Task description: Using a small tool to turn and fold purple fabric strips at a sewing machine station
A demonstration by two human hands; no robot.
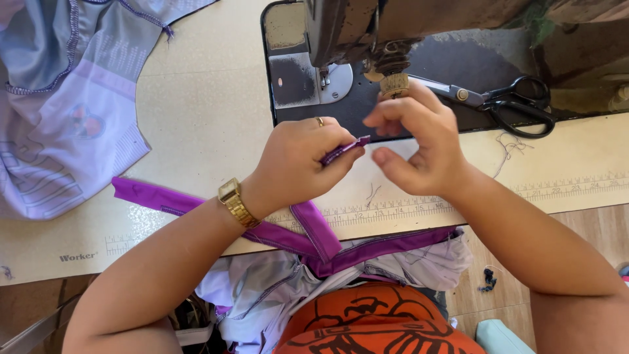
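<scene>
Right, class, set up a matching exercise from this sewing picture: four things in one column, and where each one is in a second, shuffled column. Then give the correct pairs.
Things:
1. purple strip
2. black scissors
3. gold watch
4. lilac garment

Places:
A. on the left wrist
B. on the machine bed, far right
C. pinched in the left hand
D. spread on the table, far left

Pairs: 1-C, 2-B, 3-A, 4-D

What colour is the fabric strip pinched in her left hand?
Purple, clearest in the head view: fabric strip in the left hand.
</scene>
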